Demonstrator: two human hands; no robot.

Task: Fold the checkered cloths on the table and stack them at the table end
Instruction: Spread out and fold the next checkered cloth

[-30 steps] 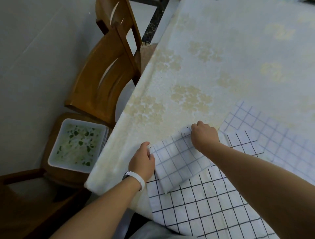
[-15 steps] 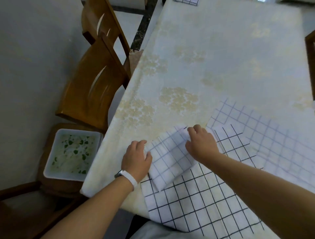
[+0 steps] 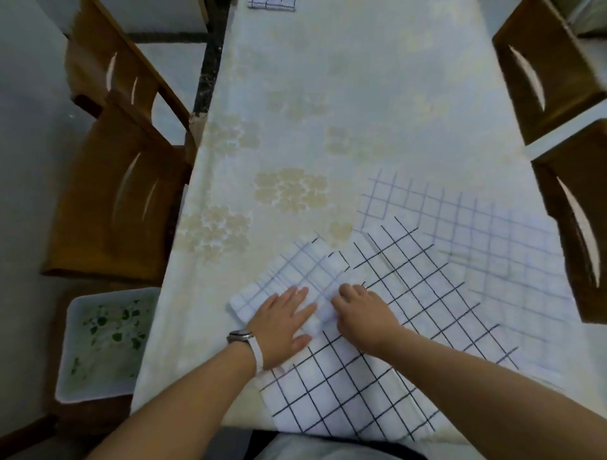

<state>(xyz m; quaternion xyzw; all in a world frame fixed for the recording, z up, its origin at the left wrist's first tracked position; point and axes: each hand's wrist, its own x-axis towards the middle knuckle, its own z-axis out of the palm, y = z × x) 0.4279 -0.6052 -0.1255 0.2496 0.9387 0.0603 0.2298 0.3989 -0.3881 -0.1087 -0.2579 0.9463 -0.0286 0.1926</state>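
A small folded blue-checked cloth (image 3: pixel 292 272) lies near the table's left front, partly over a larger black-checked cloth (image 3: pixel 387 331) spread flat. My left hand (image 3: pixel 282 325) presses flat on the folded cloth's near end, fingers straight. My right hand (image 3: pixel 361 312) rests beside it with fingers curled onto the folded cloth's right edge; whether it pinches the fabric is hidden. A faint blue-checked cloth (image 3: pixel 492 243) lies spread at the right. At the far table end sits a folded checked stack (image 3: pixel 271 4), mostly cut off by the frame.
The table (image 3: pixel 345 98) wears a pale floral covering. Wooden chairs stand at the left (image 3: pixel 115 197) and right (image 3: pixel 558 72) sides. A white tray (image 3: pixel 101 341) with green flecks sits on a chair seat at the lower left.
Both hands slid from the folded cloth's far corners back to its near end. My left hand flattened onto it. The view tilted up, showing the far table end and right chairs.
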